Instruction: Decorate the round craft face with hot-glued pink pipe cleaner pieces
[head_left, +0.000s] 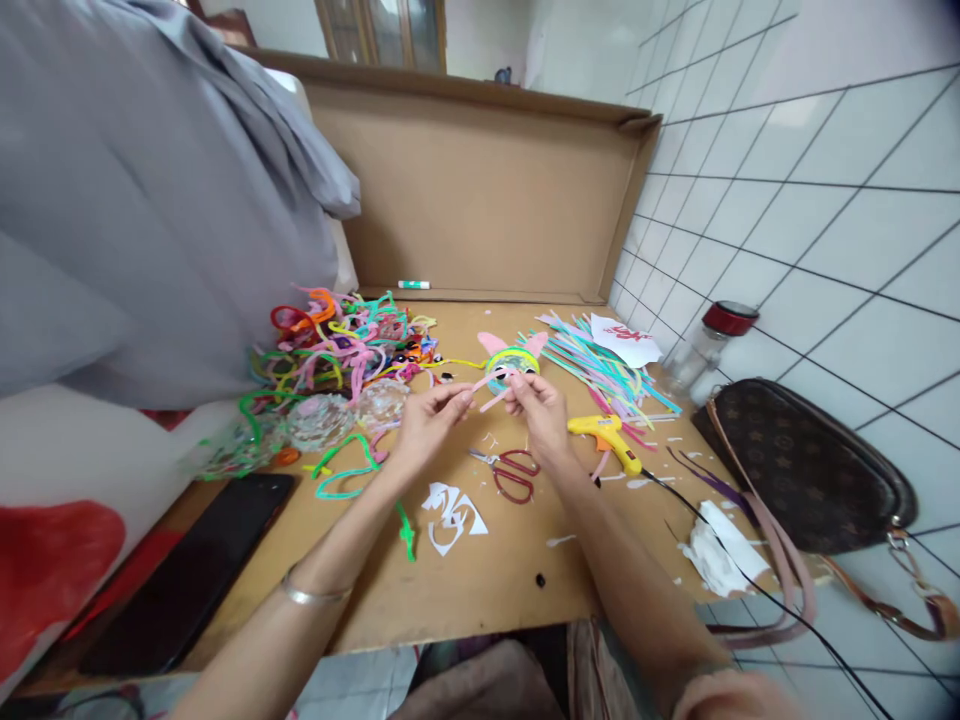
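A pink pipe cleaner point(493, 402), bent in the middle area, stretches between my two hands above the table. My left hand point(435, 420) pinches one end between thumb and fingers. My right hand point(538, 408) is closed on the other part. Just behind the fingers sits a small round craft piece point(513, 358) with pink ears, a yellow-green rim and googly eyes, partly hidden by my right hand. Red-handled scissors point(514, 475) lie below my hands. A yellow glue gun point(606, 436) rests to the right of my right hand.
Left lies a tangled heap of colourful pipe cleaners point(352, 340); straight ones point(600, 360) lie right. White paper scraps point(454, 515), a black phone point(191, 570), a jar point(701, 350) and a brown bag point(810, 460) surround the work area. Cardboard point(480, 190) stands behind.
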